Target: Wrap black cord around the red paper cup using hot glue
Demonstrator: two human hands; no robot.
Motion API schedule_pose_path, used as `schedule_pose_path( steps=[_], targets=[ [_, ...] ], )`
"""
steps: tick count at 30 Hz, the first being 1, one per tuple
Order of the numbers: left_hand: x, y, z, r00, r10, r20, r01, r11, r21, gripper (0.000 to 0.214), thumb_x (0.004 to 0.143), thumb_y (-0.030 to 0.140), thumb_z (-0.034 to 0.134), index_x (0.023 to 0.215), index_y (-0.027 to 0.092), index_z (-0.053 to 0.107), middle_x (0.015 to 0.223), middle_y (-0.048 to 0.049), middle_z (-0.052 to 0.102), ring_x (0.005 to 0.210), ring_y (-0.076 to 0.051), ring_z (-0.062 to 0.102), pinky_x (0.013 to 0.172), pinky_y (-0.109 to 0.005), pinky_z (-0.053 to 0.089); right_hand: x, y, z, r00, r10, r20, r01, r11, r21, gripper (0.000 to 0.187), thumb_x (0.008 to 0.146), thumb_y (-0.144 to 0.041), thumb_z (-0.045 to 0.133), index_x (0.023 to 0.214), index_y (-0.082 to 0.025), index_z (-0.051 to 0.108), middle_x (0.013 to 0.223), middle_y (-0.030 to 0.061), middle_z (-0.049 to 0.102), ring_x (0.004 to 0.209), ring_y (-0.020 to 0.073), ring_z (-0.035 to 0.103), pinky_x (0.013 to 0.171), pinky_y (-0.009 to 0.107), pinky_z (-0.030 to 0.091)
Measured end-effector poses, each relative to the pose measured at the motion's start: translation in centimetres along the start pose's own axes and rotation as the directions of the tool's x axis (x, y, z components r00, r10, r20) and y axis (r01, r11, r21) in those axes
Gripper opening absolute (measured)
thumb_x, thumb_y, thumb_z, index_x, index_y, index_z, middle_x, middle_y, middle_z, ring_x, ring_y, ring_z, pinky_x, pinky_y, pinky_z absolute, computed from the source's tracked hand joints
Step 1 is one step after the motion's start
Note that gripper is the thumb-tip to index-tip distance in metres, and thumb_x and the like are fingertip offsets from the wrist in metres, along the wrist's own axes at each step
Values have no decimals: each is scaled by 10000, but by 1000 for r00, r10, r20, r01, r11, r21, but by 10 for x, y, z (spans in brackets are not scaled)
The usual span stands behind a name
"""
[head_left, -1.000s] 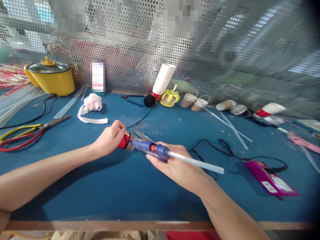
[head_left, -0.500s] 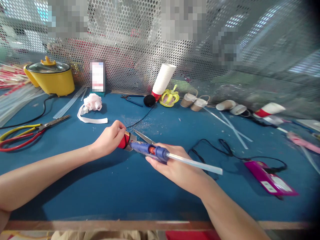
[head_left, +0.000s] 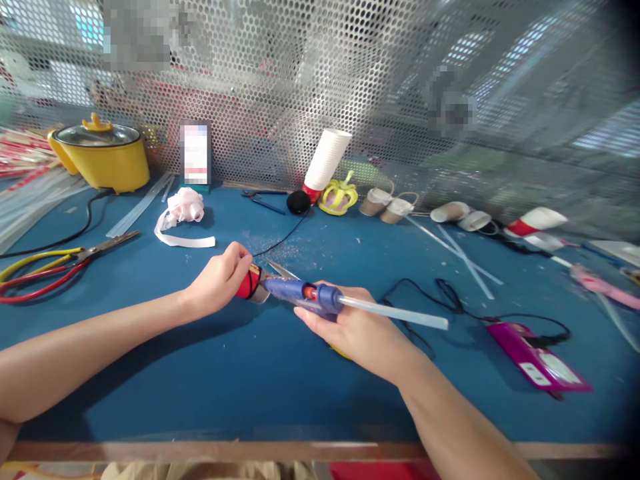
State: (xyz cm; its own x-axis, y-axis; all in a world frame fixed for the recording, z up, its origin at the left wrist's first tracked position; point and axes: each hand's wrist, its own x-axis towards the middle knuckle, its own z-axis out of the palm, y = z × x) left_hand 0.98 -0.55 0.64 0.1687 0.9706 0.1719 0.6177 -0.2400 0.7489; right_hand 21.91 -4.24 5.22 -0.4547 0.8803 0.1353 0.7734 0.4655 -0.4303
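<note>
Glue gun (head_left: 289, 289) fills right-hand grip (head_left: 363, 327); left-hand grip (head_left: 219, 280) clasps half-hidden red cylinder (head_left: 248, 285); yellow sliver (head_left: 341, 351), previously unseen, shows below right.

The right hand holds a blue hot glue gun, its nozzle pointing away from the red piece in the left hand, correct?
Not quite: the head view shows the nozzle pointing toward the red piece in the left hand, not away. The right hand does hold the blue hot glue gun.
</note>
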Motion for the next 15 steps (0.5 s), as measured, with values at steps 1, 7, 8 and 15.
schedule_pose_path(
  steps=[1, 7, 8, 15],
  targets=[
    [0, 0, 0, 1000, 10, 0, -10, 1000, 4, 196, 869, 335, 309, 819, 191, 432, 622, 11, 525, 568, -136, 499, 542, -240, 370, 0, 3, 1, 1000, -4, -9, 4, 1000, 4, 150, 797, -334, 519, 754, -204, 580, 647, -3, 632, 550, 133, 556, 548, 233, 413],
    [-3, -2, 1, 996, 90, 3, -90, 996, 24, 182, 874, 319, 301, 837, 189, 423, 642, 4, 528, 567, -131, 499, 540, -233, 370, 3, 10, 0, 1000, -17, -7, 17, 1000, -20, 208, 802, -360, 506, 716, -196, 600, 629, 14, 635, 587, 153, 565, 616, 260, 429],
    [-4, -3, 1, 995, 104, 4, -104, 994, 24, 180, 875, 316, 300, 839, 189, 422, 646, 3, 528, 567, -130, 499, 542, -232, 372, 4, 10, 0, 1000, -1, 1, 1, 1000, -22, 219, 801, -368, 503, 707, -195, 599, 604, 12, 628, 574, 155, 562, 603, 263, 427],
    [-5, -3, 1, 990, 138, 18, -139, 990, 35, 184, 882, 312, 291, 855, 187, 423, 644, 4, 526, 552, -123, 494, 537, -228, 378, 4, 7, 0, 985, 169, 41, -171, 983, 61, 277, 798, -402, 492, 625, -195, 556, 423, -34, 530, 413, 128, 515, 470, 244, 385]
  ],
)
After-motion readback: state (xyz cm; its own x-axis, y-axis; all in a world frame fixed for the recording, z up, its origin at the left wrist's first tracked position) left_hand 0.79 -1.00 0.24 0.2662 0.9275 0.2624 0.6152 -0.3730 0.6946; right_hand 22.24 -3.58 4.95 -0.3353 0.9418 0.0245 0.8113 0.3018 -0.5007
